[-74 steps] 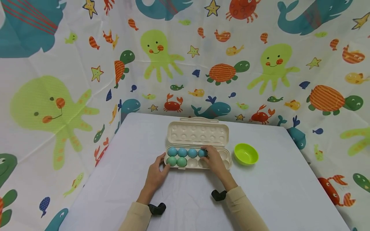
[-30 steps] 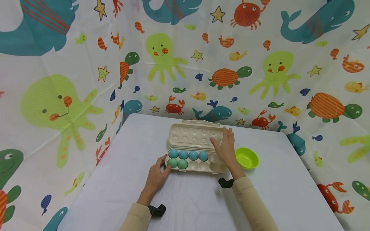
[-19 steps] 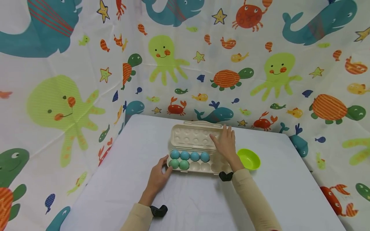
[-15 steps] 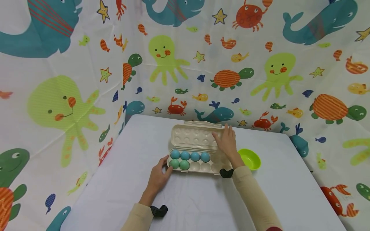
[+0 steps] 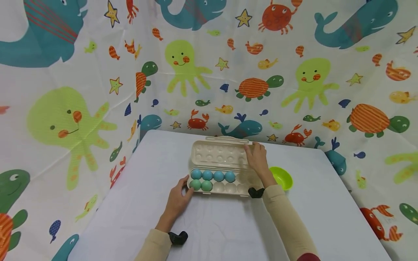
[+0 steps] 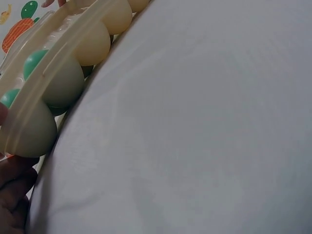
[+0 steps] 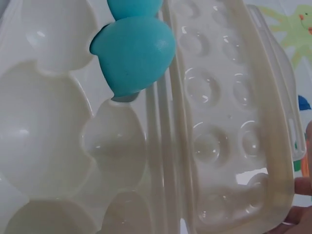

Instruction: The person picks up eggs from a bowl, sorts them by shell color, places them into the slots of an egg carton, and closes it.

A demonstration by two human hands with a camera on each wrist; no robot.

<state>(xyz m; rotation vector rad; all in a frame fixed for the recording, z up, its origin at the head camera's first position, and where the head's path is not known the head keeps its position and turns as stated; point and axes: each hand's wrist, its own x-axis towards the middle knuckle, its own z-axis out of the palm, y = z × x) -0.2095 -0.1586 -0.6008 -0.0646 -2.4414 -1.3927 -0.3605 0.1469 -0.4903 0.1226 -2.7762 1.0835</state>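
Note:
A cream plastic egg carton (image 5: 230,187) lies unfolded on the table, its lid (image 5: 219,152) leaning back behind the base. Several blue eggs (image 5: 218,176) fill the back row from the left; two green eggs (image 5: 206,186) sit in front of them. The left hand (image 5: 177,199) grips the base's left end, thumb in front, fingers at the side. At the lid's right end, the right hand (image 5: 257,159) holds the edge, its fingers (image 7: 303,186) partly showing in the right wrist view. Its forearm covers part of the base's right end.
A lime green bowl (image 5: 283,178) stands just right of the carton, partly behind the right wrist. White cloth covers the table (image 5: 215,224). A curtain with sea animals (image 5: 254,88) hangs close behind the table and along its sides.
The right hand has let go of the rightmost blue egg, which stays in its cup. It moved back to the lid, and its spread fingers drew in on the edge. The left hand stayed.

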